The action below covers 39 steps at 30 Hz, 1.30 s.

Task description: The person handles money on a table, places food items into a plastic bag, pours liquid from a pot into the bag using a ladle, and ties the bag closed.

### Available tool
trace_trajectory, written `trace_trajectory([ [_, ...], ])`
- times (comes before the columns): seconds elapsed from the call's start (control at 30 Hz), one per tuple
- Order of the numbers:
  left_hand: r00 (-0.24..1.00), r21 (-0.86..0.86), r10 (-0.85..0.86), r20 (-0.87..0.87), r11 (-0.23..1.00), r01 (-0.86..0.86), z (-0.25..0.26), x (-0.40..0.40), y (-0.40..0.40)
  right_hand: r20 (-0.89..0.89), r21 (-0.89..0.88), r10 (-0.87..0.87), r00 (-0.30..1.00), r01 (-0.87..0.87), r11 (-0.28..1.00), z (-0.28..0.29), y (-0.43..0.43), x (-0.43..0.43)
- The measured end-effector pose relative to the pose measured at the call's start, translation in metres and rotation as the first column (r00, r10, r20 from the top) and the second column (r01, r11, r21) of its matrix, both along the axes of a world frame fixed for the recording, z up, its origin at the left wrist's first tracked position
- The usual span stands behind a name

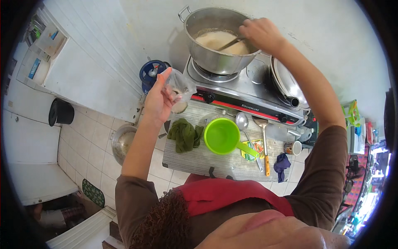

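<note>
A large metal pot (211,59) with pale, creamy liquid (217,39) stands on the left burner of a gas stove (245,101). My right hand (262,34), at the pot's right rim, grips a dark-handled utensil (230,44) whose lower end dips into the liquid. To the pot's lower left, my left hand (160,99) holds a clear plastic bag (182,84) up over the table's edge. Below the stove, a green plastic dipper (222,136) rests on the table, beside a green cloth (183,135), a metal ladle (242,121) and a turner (266,155) with a wooden handle.
A metal lid (287,84) and a pan handle are on the stove's right side. A blue gas cylinder (147,74) stands left of the stove. A metal basin (122,144) is on the tiled floor. A paper cup (292,148) and purple cloth (282,165) lie at the table's right.
</note>
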<state>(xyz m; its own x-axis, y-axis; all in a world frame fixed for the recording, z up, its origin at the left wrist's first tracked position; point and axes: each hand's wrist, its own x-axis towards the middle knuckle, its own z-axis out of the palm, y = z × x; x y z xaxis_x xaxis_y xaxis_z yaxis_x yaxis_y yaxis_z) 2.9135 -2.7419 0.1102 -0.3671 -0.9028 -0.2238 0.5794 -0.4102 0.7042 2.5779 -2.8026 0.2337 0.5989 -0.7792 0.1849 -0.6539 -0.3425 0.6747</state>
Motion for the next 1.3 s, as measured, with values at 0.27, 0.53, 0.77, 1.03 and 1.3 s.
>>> trace_trajectory([
  [0.27,1.0,-0.032,-0.007,0.013,0.999,0.008,0.017,0.002,0.005,-0.143,-0.294,0.191,0.971,-0.226,0.929,0.012,-0.047,-0.023],
  [0.53,0.997,-0.063,-0.076,0.018,0.995,0.077,0.027,-0.004,0.0,-0.174,-0.104,-0.241,0.955,0.225,0.969,-0.018,-0.074,-0.03],
  [0.77,0.995,-0.094,-0.083,0.052,0.992,0.088,0.048,-0.007,-0.016,-0.103,0.105,-0.414,0.905,0.424,0.9,0.009,-0.027,-0.025],
  [1.03,0.989,-0.338,-0.147,-0.014,0.932,0.134,0.097,-0.034,-0.06,0.11,0.629,-0.693,0.712,0.49,0.604,0.026,-0.019,-0.072],
  [1.3,0.993,-0.269,-0.102,0.058,0.956,0.114,0.093,-0.075,-0.095,0.465,0.619,-0.635,0.617,0.286,0.732,0.081,-0.002,-0.077],
])
